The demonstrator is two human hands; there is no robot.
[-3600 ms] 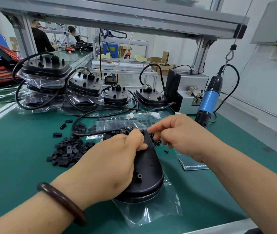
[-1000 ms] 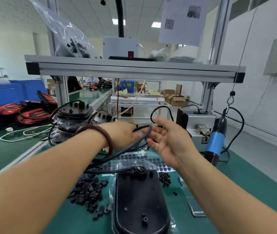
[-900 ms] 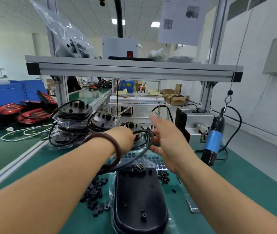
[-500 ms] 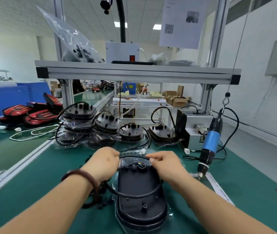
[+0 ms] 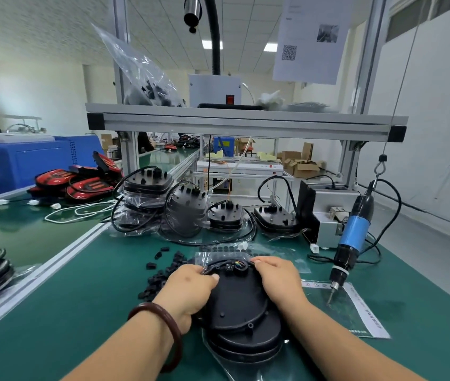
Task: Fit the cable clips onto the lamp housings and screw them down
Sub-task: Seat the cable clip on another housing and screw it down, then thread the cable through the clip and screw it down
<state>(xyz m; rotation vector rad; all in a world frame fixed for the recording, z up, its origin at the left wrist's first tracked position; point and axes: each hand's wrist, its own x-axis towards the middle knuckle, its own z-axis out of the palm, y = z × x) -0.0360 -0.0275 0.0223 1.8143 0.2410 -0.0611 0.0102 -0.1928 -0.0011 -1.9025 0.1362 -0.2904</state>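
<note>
A black lamp housing point(image 5: 239, 306) lies on a clear plastic bag in front of me on the green bench. Its black cable point(image 5: 219, 263) curves round the far end, by the coloured wires. My left hand point(image 5: 191, 290) grips the housing's left side and pinches the cable. My right hand point(image 5: 280, 279) grips the right side, fingertips on the cable. A heap of small black cable clips point(image 5: 163, 273) lies just left of the housing, partly hidden by my left hand.
A blue electric screwdriver point(image 5: 351, 237) hangs on the right, tip above a plastic sheet point(image 5: 355, 312). Several bagged housings with cables point(image 5: 188, 213) stand at the back, beside a grey box point(image 5: 325, 215). Red lamps point(image 5: 78, 182) lie far left. A metal rail point(image 5: 39, 273) runs along the left.
Both hands brought the looped cable down from mid-air and laid it round the housing. They now sit on the housing's two sides at its far end.
</note>
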